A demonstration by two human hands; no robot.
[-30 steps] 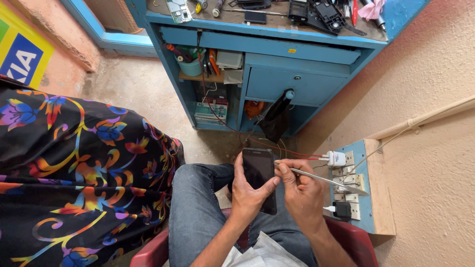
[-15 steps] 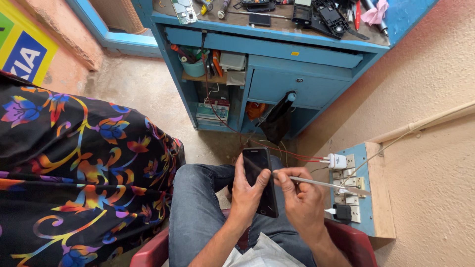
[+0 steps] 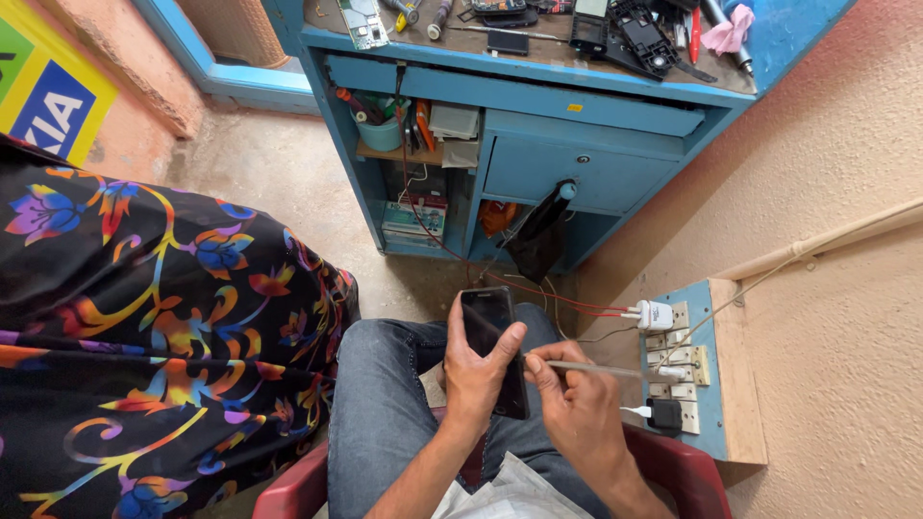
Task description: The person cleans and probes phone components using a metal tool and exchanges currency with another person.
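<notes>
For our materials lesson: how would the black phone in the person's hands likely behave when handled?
The phone looks stiff and flat, so it won't flop. Its glossy face may be slippery and fragile. The left hand wraps it, suggesting it's light.

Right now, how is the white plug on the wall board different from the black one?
The white plug sits at the top of the blue socket board, with red wires running to it. The black plug sits lower down, with a white cable. Both are plugged into the same board.
</notes>
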